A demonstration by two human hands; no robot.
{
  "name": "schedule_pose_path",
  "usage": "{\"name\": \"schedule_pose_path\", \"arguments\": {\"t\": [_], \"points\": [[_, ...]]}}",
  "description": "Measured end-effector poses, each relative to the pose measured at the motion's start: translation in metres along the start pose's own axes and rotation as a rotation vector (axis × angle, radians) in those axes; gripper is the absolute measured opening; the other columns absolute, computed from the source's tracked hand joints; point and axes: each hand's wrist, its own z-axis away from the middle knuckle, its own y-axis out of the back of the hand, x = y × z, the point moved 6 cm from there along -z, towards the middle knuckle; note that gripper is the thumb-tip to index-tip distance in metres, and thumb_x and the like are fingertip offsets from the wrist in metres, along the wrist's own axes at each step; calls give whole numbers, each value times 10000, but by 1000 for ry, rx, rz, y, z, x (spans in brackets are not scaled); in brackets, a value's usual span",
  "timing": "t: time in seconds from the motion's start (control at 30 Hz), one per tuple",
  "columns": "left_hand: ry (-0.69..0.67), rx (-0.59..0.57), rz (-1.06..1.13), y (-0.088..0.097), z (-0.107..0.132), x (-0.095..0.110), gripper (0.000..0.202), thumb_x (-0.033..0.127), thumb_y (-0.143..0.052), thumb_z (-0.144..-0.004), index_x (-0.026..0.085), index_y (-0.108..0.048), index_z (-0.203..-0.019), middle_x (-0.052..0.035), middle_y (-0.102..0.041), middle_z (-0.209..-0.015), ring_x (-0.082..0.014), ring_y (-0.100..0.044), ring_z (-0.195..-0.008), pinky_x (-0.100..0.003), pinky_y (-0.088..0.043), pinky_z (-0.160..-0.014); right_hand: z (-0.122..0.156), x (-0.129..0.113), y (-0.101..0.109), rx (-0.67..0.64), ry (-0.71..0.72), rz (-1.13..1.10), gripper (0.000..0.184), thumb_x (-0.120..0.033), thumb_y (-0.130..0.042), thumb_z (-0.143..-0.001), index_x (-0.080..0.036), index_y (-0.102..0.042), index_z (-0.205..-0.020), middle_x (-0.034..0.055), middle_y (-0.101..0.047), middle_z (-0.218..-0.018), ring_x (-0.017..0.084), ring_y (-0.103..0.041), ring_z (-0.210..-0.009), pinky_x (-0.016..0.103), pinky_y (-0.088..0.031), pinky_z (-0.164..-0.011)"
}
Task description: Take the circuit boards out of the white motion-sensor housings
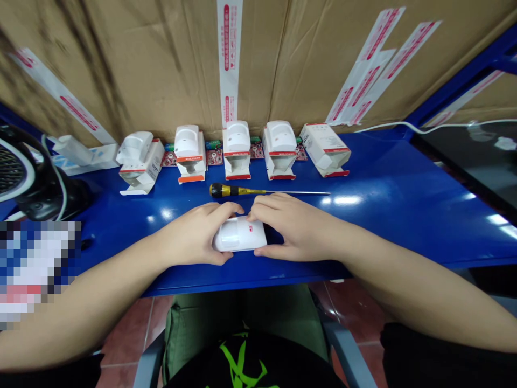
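Observation:
A white plastic motion sensor (241,235) with a small red logo lies sideways between my hands, over the front part of the blue table. My left hand (205,231) is closed around its left end, by the curved lens, fingers behind and thumb in front. At the other end, my right hand (286,223) grips it with bent fingers on the back edge and the thumb at the front. Its underside is hidden. Just behind my hands lies a screwdriver (238,191) with a yellow and black handle, its shaft pointing right.
Several small open boxes (237,165) stand in a row at the back, most with a white sensor (188,139) on top. Red circuit boards (214,157) show between them. A black fan (44,183) is at left. Cardboard (266,64) walls the rear. A cable (444,127) runs at right.

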Motion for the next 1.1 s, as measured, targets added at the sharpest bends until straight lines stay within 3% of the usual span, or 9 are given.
{"name": "schedule_pose_path", "arguments": {"t": [0.17, 0.4, 0.63, 0.8, 1.0, 1.1], "points": [[30, -36, 17, 1, 2, -1, 750, 208, -863, -711, 243, -550, -1391, -106, -737, -1334, -345, -746, -1176, -450, -623, -969, 2, 4, -1, -40, -50, -15, 379, -378, -862, -914, -206, -621, -1151, 122, -736, -1167, 315, -684, -1056, 453, -508, -925], [5, -17, 49, 4, 5, -3, 780, 182, -863, -697, 229, -550, -1410, -111, -701, -1402, -326, -709, -1253, -438, -585, -1084, 4, 11, 1, -123, -89, -10, 520, -324, -882, -890, -208, -637, -1334, 135, -722, -1276, 346, -659, -1177, 508, -479, -1016], [-56, -32, 3, 5, 4, 0, 637, 172, -810, -752, 215, -608, -1354, -82, -732, -1254, -306, -705, -1195, -438, -580, -1080, 5, 15, 3, -106, -67, 29, 492, -415, -911, -857, -175, -692, -1226, 139, -743, -1208, 355, -633, -1171, 505, -460, -1010], [-90, -36, -42, 6, 5, 3, 612, 200, -777, -799, 181, -617, -1390, -100, -717, -1184, -316, -703, -1151, -455, -594, -1051, 6, 14, 3, -128, -41, 109, 519, -369, -954, -796, -181, -711, -1214, 129, -773, -1193, 362, -629, -1177, 505, -443, -1015], [-83, -56, -66, 5, 5, 3, 581, 219, -800, -823, 192, -612, -1372, -95, -707, -1188, -309, -703, -1128, -443, -580, -1043, 1, 8, 1, -86, -24, 146, 474, -557, -869, -879, -163, -731, -1104, 147, -778, -1112, 361, -631, -1100, 507, -447, -969], [-56, -93, -27, 7, 5, 1, 624, 289, -898, -783, 208, -617, -1334, -79, -705, -1189, -307, -703, -1117, -432, -575, -1020, 0, 7, -1, -67, -17, 134, 367, -458, -838, -925, -170, -731, -1125, 143, -767, -1131, 343, -630, -1098, 501, -468, -963]]}}
